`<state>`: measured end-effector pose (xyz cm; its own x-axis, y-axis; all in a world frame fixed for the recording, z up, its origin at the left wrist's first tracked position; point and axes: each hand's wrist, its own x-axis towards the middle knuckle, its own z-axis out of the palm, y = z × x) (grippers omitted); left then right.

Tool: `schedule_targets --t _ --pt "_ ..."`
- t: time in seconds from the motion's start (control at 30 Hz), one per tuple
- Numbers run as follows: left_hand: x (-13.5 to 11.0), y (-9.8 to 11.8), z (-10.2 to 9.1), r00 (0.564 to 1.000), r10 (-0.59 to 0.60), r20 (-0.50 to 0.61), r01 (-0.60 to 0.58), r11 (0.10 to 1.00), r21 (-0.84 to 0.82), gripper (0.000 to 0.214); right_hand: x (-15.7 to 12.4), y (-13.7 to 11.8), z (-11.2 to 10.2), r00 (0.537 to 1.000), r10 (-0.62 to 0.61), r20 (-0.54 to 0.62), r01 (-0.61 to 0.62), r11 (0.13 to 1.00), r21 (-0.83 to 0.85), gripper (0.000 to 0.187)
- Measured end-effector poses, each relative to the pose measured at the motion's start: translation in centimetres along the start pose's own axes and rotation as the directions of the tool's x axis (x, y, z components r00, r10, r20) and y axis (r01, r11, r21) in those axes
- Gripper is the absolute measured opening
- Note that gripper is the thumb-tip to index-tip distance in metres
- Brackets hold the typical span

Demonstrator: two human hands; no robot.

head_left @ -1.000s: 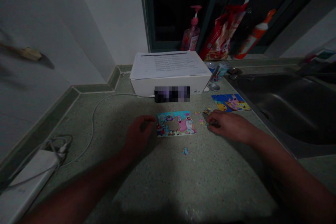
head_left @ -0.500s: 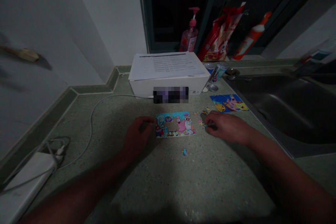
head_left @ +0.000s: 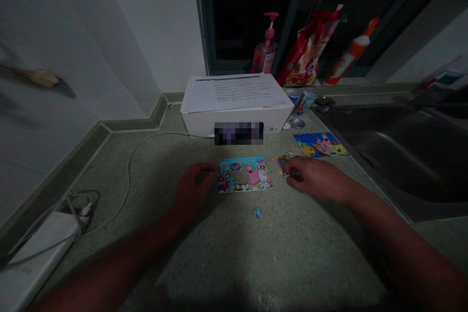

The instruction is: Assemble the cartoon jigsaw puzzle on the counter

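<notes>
A small cartoon jigsaw puzzle (head_left: 252, 175) lies flat on the counter, with a bare gap left of its middle. Beside its left edge rests my left hand (head_left: 195, 185), fingers loosely bent and apart, the index fingertip close to the border. To the right of the puzzle, my right hand (head_left: 310, 175) is low over a scatter of loose puzzle pieces (head_left: 281, 172). Its thumb and index finger are apart, and I see no piece held between them. A few more pieces (head_left: 258, 213) lie in front of the puzzle.
A blue cartoon picture card (head_left: 321, 145) lies near the sink (head_left: 402, 146). Behind the puzzle stands a white box (head_left: 237, 95) with printed paper on top. A can (head_left: 305, 102) is beside it. A cable (head_left: 127, 170) runs left to a white power strip (head_left: 47, 253).
Almost nothing differs. My right hand stays over the loose pieces with its fingers shifting slightly; my left hand keeps its place. The whole view moves by a few pixels.
</notes>
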<state>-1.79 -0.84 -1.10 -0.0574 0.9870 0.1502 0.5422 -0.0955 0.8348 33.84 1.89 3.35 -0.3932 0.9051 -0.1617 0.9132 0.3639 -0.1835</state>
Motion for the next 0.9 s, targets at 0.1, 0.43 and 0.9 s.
schedule_targets --t 0.1,0.43,0.9 --pt "0.0 -0.1 0.0 1.0 0.013 -0.003 -0.013 1.0 -0.011 0.017 0.0 -0.1 -0.1 1.0 0.004 0.003 -0.004 0.999 0.051 0.012" --pt "-0.4 0.1 0.2 0.986 0.165 0.019 -0.166 0.985 0.046 0.016 0.0 -0.4 0.0 0.994 -0.102 0.03 0.082 0.915 0.396 0.007" --pt "-1.7 1.2 0.7 0.76 0.631 0.155 -0.645 0.762 0.06 0.014 3.1 -10.4 3.1 0.991 -0.117 -0.059 0.103 0.418 0.902 0.015"
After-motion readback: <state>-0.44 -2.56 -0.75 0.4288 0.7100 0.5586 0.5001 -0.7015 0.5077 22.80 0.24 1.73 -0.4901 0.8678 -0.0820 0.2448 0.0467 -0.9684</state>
